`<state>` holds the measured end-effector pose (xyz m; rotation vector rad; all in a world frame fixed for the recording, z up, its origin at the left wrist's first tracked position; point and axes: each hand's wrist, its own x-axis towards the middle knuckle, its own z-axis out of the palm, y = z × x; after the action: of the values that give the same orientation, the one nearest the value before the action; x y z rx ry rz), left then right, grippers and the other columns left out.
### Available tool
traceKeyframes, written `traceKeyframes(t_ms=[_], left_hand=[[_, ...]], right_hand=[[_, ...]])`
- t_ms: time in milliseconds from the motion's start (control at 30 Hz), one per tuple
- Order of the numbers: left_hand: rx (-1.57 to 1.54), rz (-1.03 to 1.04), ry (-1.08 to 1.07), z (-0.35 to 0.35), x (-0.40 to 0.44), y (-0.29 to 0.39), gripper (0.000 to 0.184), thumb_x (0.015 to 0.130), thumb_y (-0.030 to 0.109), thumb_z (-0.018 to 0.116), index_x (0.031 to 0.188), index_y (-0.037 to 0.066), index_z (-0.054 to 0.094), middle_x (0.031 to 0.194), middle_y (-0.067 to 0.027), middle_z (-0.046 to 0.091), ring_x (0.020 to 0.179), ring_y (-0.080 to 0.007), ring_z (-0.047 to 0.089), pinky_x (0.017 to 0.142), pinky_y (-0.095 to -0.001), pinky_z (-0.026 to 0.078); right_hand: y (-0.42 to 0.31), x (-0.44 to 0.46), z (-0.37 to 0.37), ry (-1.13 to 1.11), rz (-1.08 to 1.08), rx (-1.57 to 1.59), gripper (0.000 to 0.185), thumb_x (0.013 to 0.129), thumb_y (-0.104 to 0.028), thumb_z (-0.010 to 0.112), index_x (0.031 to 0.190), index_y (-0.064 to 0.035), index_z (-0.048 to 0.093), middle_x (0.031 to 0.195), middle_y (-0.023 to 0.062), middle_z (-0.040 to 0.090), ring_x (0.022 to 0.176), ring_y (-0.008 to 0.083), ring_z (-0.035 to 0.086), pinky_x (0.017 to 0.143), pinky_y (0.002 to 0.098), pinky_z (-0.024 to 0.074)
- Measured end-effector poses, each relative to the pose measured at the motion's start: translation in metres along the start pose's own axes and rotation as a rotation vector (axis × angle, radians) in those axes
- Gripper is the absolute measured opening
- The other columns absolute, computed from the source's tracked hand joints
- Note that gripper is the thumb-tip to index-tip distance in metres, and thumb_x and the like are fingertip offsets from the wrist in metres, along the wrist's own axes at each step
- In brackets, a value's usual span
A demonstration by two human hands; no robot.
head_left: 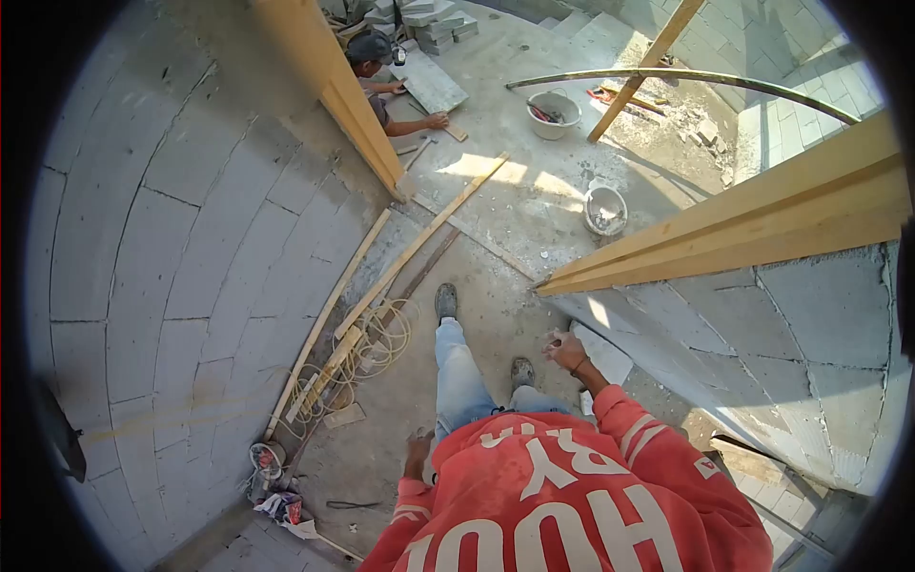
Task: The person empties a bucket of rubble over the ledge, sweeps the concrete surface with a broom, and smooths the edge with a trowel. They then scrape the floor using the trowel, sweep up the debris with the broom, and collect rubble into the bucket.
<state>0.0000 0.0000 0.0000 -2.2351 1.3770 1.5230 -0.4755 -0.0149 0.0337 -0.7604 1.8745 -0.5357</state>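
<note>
My right hand [567, 351] hangs in front of my right side, near a pale board [602, 355] that leans low by the right wall. Its fingers are loosely bent and somewhat apart, and I see nothing held in them. My left hand [417, 450] is down beside my left hip, close to my jeans [463, 370]. The fingers there are small and partly in shadow, so their pose is unclear. Neither hand visibly touches a tool. My red sweatshirt [562, 496] fills the bottom of the view.
Ahead is a doorway with a yellow wooden frame [753, 224]. Wooden strips [419, 253] and a coiled hose [381, 348] lie along the left wall. Beyond, a person [376, 81] crouches by a grey block [429, 81]. Two buckets [554, 115] stand on the floor.
</note>
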Motion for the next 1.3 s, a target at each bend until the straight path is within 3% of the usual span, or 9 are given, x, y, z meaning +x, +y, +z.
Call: traceKeyframes(t_ms=[33,67,267,333,633,833,900,1033,1300], left_hand=[[0.650,0.289,-0.279,-0.027,-0.024,-0.008,0.043,0.082,0.031,0.063,0.116,0.004,0.060,0.109,-0.0168,0.065,0.099,-0.0303,0.062,0.083,-0.0398,0.047],[0.733,0.333,-0.345,-0.043,-0.017,-0.016,0.043,0.082,0.030,0.064,0.116,0.005,0.060,0.108,-0.0160,0.065,0.096,-0.0289,0.062,0.080,-0.0388,0.047],[-0.144,-0.248,-0.135,-0.117,0.121,0.142,0.039,0.082,0.027,0.065,0.115,0.007,0.060,0.099,-0.0112,0.066,0.080,-0.0208,0.066,0.063,-0.0324,0.050],[-0.283,-0.117,-0.022,-0.141,0.173,0.217,0.035,0.083,0.020,0.065,0.114,0.005,0.059,0.091,-0.0068,0.066,0.066,-0.0148,0.064,0.052,-0.0270,0.047],[-0.155,0.451,-0.101,-0.133,0.283,0.668,0.035,0.086,0.017,0.062,0.117,0.001,0.057,0.089,-0.0080,0.066,0.074,-0.0150,0.065,0.063,-0.0249,0.049],[0.123,0.474,-0.129,-0.069,0.353,0.793,0.038,0.085,0.017,0.064,0.118,0.000,0.057,0.082,-0.0111,0.067,0.070,-0.0166,0.066,0.063,-0.0270,0.050],[0.176,0.304,-0.153,-0.066,0.363,0.796,0.037,0.084,0.016,0.064,0.117,-0.001,0.058,0.082,-0.0118,0.067,0.069,-0.0163,0.066,0.064,-0.0276,0.050],[0.384,0.171,-0.214,-0.052,0.370,0.877,0.032,0.085,0.015,0.062,0.113,-0.001,0.061,0.086,-0.0145,0.068,0.074,-0.0166,0.066,0.070,-0.0282,0.050],[0.464,0.232,-0.135,-0.047,0.449,1.101,0.027,0.088,0.015,0.059,0.108,-0.002,0.062,0.087,-0.0129,0.069,0.077,-0.0160,0.065,0.067,-0.0291,0.050]], right_hand=[[-0.003,-0.004,0.021,0.043,-0.058,-0.054,0.029,0.077,-0.012,0.064,0.106,-0.0088,0.065,0.083,0.0073,0.070,0.070,0.0228,0.068,0.069,0.0340,0.0549],[-0.011,-0.007,0.040,0.086,-0.113,-0.112,0.026,0.076,-0.012,0.064,0.102,-0.0070,0.066,0.082,0.0080,0.070,0.069,0.0218,0.068,0.067,0.0328,0.0543],[-0.159,0.128,-0.005,0.272,0.052,-0.041,0.022,0.076,-0.019,0.064,0.095,-0.0073,0.068,0.085,0.0118,0.068,0.080,0.0282,0.065,0.076,0.0362,0.0513],[-0.184,0.145,-0.025,0.294,0.072,0.007,0.022,0.076,-0.018,0.065,0.095,-0.0060,0.068,0.086,0.0124,0.068,0.081,0.0276,0.066,0.076,0.0354,0.0515],[-0.136,0.280,-0.133,0.594,0.479,0.478,0.015,0.078,-0.014,0.065,0.089,-0.0049,0.069,0.078,0.0109,0.069,0.067,0.0195,0.068,0.064,0.0311,0.0533],[-0.116,0.342,-0.209,0.544,0.901,0.386,0.024,0.083,-0.026,0.064,0.084,-0.0028,0.068,0.065,0.0118,0.066,0.050,0.0227,0.065,0.046,0.0329,0.0517],[-0.092,0.355,-0.214,0.244,1.057,0.306,0.028,0.084,-0.029,0.063,0.082,-0.0019,0.068,0.065,0.0116,0.065,0.048,0.0223,0.063,0.041,0.0335,0.0497],[-0.145,0.423,-0.317,0.532,0.671,0.549,0.016,0.084,-0.014,0.058,0.084,0.0008,0.065,0.066,0.0093,0.065,0.054,0.0156,0.063,0.047,0.0276,0.0514],[-0.301,0.674,-0.501,0.519,0.318,0.917,0.013,0.083,-0.003,0.058,0.093,0.0035,0.061,0.081,0.0104,0.066,0.060,0.0142,0.063,0.053,0.0258,0.0527]])
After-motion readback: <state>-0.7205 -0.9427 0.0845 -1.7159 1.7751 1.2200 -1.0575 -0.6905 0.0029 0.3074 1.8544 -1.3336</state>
